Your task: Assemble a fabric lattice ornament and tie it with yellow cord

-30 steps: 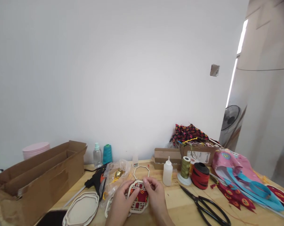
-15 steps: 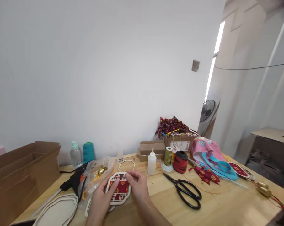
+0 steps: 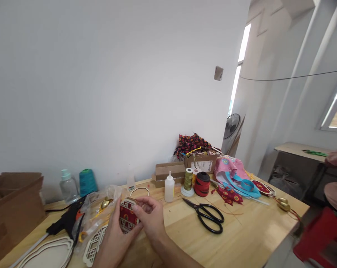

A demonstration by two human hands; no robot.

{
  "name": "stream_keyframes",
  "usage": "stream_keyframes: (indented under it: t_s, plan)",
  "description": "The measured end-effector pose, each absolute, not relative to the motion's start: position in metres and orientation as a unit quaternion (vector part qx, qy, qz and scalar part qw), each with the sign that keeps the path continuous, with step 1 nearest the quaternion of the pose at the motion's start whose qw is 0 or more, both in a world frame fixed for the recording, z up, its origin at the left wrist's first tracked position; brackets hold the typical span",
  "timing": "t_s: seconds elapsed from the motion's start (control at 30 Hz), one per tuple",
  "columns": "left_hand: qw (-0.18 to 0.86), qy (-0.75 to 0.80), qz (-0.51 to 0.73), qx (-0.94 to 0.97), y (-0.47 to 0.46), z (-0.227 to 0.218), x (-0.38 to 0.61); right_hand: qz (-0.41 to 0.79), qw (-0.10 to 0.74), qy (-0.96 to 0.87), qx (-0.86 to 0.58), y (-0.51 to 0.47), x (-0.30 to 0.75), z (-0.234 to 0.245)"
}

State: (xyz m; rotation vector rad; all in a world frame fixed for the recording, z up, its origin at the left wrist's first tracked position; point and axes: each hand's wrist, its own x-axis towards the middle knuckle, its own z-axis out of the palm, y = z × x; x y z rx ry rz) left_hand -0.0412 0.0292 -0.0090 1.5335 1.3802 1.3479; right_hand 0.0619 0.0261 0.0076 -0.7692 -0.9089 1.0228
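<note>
My left grip point(image 3: 112, 240) at 7 o'clock, right grip point(image 3: 150, 217) at 3, both clamped on red lattice panel point(image 3: 127, 216), long axis toward 12.

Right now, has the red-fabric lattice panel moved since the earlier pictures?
Yes. Held between the left hand and right hand, the red-fabric lattice panel now tilts up and sits further left against the thin wooden outline frame behind it.
</note>
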Motion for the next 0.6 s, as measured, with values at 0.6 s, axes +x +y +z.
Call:
stream_keyframes:
  t_s: [0.6]
  plan:
    - [0.816,-0.106,0.504,0.263,0.008,0.002,-0.048,0.268,0.696,-0.546,-0.380,0.010,0.072,0.019]
